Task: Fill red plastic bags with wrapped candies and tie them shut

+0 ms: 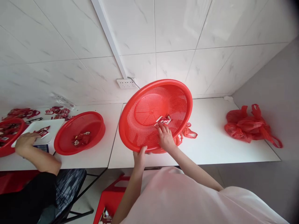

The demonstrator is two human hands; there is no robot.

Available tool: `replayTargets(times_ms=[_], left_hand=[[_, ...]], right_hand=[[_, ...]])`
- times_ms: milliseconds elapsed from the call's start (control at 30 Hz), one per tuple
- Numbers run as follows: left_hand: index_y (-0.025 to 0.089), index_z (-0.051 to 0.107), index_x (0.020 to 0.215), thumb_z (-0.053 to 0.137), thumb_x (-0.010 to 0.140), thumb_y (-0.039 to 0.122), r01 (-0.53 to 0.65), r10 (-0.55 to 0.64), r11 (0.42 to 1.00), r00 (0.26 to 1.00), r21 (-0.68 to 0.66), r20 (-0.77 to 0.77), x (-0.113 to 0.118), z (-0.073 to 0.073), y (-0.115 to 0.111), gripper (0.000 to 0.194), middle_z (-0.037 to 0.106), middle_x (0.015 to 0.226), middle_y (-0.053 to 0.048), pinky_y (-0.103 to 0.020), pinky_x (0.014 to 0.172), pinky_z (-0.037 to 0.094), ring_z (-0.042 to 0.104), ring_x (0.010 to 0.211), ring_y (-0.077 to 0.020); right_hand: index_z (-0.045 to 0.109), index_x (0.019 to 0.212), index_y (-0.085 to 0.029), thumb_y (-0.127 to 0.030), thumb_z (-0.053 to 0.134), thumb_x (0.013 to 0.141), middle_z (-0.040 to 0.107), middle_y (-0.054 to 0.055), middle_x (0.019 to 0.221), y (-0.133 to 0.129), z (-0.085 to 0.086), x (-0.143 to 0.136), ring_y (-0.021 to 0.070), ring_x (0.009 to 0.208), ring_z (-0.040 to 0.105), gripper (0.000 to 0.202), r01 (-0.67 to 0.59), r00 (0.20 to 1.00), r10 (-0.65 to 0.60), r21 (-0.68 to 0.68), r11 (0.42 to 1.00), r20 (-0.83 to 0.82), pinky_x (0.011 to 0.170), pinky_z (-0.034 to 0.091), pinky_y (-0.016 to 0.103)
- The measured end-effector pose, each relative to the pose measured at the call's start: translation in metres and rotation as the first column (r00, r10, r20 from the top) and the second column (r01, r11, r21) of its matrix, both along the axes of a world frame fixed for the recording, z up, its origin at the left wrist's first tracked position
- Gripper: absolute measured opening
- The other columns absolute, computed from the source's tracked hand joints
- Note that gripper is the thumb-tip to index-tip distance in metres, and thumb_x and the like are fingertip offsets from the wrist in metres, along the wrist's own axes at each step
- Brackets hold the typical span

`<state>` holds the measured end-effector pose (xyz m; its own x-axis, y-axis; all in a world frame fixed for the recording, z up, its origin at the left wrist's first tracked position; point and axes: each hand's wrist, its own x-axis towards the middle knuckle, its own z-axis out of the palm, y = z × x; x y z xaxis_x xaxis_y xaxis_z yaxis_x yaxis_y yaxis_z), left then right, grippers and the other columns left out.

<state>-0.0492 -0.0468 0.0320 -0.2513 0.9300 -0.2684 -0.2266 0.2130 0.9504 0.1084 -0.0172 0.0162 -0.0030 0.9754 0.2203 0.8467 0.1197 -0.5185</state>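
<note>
A large red plastic colander basket (pixel 149 109) is tilted up toward me over the white table. My left hand (pixel 139 157) grips its near rim, thumb on the inside. Inside the basket, my right hand (pixel 165 137) has its fingers curled at a few small red-and-white packets (pixel 163 120) low on the basket wall. The fingertips are partly hidden by the packets. Under the tilted basket shows a bit of another red rim (pixel 160 151), and a red plastic bag (pixel 190 131) lies just to its right.
Red plastic bags (pixel 252 124) lie on the table's right end. To the left stands a red basin (pixel 79 133) with packets, beside a white scale (pixel 50 137) where a co-worker's hand (pixel 26 143) rests. A red stool (pixel 109 199) stands below; a power strip (pixel 126 83) is on the wall.
</note>
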Motion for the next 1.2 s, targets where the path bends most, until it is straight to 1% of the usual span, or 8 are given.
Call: replayTargets(times_ms=[167, 333, 433, 633, 900, 967, 1033, 1200], left_hand=[[0.012, 0.068, 0.080, 0.068, 0.061, 0.022, 0.066, -0.066, 0.997, 0.998, -0.034, 0.016, 0.009, -0.003, -0.002, 0.022, 0.069, 0.081, -0.005, -0.022, 0.041, 0.047, 0.064, 0.061, -0.0170], [0.012, 0.067, 0.074, 0.068, 0.058, 0.023, 0.068, -0.066, 0.994, 0.998, -0.091, 0.025, 0.011, -0.008, -0.008, 0.020, 0.066, 0.072, -0.003, -0.023, 0.038, 0.046, 0.062, 0.057, -0.0167], [0.012, 0.067, 0.075, 0.067, 0.057, 0.023, 0.071, -0.069, 0.990, 0.997, -0.123, 0.021, 0.013, -0.009, -0.012, 0.021, 0.065, 0.070, -0.003, -0.023, 0.039, 0.046, 0.063, 0.058, -0.0180], [0.012, 0.067, 0.083, 0.066, 0.057, 0.022, 0.047, -0.041, 0.989, 0.998, -0.139, 0.047, 0.014, -0.007, -0.009, 0.027, 0.066, 0.075, -0.003, -0.022, 0.043, 0.048, 0.064, 0.063, -0.0173], [0.013, 0.068, 0.093, 0.066, 0.059, 0.021, 0.062, -0.059, 0.988, 0.998, -0.139, 0.029, 0.012, -0.009, -0.007, 0.035, 0.068, 0.084, -0.005, -0.020, 0.045, 0.049, 0.064, 0.070, -0.0175], [0.013, 0.068, 0.092, 0.066, 0.059, 0.022, 0.048, -0.044, 0.988, 0.999, -0.147, 0.031, 0.010, -0.011, -0.008, 0.035, 0.068, 0.083, -0.005, -0.020, 0.044, 0.048, 0.064, 0.069, -0.0176], [0.013, 0.068, 0.090, 0.067, 0.058, 0.022, 0.023, -0.021, 0.987, 1.000, -0.160, 0.012, 0.006, -0.014, -0.008, 0.033, 0.067, 0.082, -0.005, -0.021, 0.043, 0.048, 0.063, 0.067, -0.0174], [0.013, 0.067, 0.086, 0.068, 0.059, 0.025, 0.000, -0.006, 0.992, 0.999, -0.128, -0.042, -0.007, -0.017, -0.006, 0.029, 0.064, 0.077, -0.004, -0.021, 0.042, 0.048, 0.061, 0.064, -0.0165]], right_hand=[[0.059, 0.120, -0.021, -0.029, 0.044, 0.098, 0.061, 0.011, 0.112, -0.005, 0.003, -0.012, 0.0253, 0.102, 0.053, 0.027, -0.031, 0.990, 0.046, -0.109, 0.994, 0.133, 0.086, 0.040, 0.038], [0.059, 0.113, -0.018, -0.012, 0.041, 0.094, 0.062, 0.014, 0.111, -0.009, 0.001, -0.009, 0.0258, 0.101, 0.055, 0.027, 0.026, 0.969, 0.032, -0.234, 0.972, 0.243, 0.082, 0.041, 0.035], [0.061, 0.107, -0.017, -0.011, 0.047, 0.090, 0.065, 0.013, 0.105, -0.008, -0.003, 0.000, 0.0237, 0.096, 0.059, 0.023, -0.025, 0.986, 0.063, -0.240, 0.970, 0.154, 0.081, 0.042, 0.032], [0.058, 0.112, -0.019, -0.015, 0.052, 0.089, 0.071, 0.004, 0.087, -0.003, -0.004, 0.024, 0.0162, 0.075, 0.065, 0.024, -0.039, 0.950, -0.012, -0.157, 0.987, -0.313, 0.069, 0.045, 0.024], [0.067, 0.095, -0.018, -0.031, 0.063, 0.087, 0.070, 0.010, 0.093, -0.010, 0.000, 0.025, 0.0214, 0.091, 0.064, 0.016, -0.239, 0.968, 0.219, -0.175, 0.955, -0.126, 0.073, 0.044, 0.028], [0.068, 0.091, -0.018, -0.028, 0.064, 0.085, 0.069, 0.007, 0.086, -0.010, -0.007, 0.023, 0.0193, 0.082, 0.064, 0.011, -0.212, 0.958, 0.171, -0.165, 0.963, -0.231, 0.070, 0.044, 0.027], [0.067, 0.088, -0.019, -0.033, 0.064, 0.085, 0.067, 0.003, 0.072, -0.007, -0.016, 0.023, 0.0158, 0.064, 0.060, 0.015, -0.123, 0.870, 0.017, -0.184, 0.975, -0.492, 0.061, 0.044, 0.026], [0.064, 0.080, -0.019, -0.053, 0.077, 0.069, 0.060, -0.003, 0.058, 0.000, -0.020, 0.033, 0.0089, 0.041, 0.044, 0.038, -0.009, 0.245, -0.291, -0.302, 0.953, -0.925, 0.038, 0.035, 0.021]])
